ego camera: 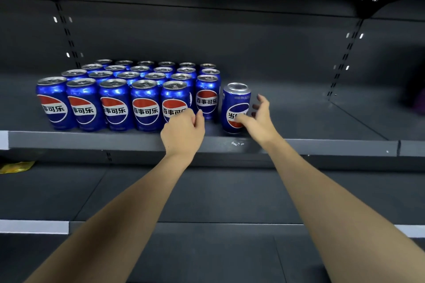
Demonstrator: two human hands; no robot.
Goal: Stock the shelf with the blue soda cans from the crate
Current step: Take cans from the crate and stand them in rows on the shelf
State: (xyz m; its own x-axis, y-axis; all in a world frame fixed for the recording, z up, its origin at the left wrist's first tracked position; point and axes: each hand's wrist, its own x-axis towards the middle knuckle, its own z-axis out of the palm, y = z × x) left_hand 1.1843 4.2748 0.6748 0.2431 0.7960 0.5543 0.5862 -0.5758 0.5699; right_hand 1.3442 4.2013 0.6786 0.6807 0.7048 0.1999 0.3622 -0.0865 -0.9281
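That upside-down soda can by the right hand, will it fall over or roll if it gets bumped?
The upside-down soda can stands on end on the flat shelf, so a light nudge would probably slide it. Tall and narrow, it could tip if pushed near the top, then likely roll. Its shiny metal looks slippery.

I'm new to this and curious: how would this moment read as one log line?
stage: shelving | left hand: loosely curled, empty, by front row | right hand: open around upside-down can | shelf: can stands apart
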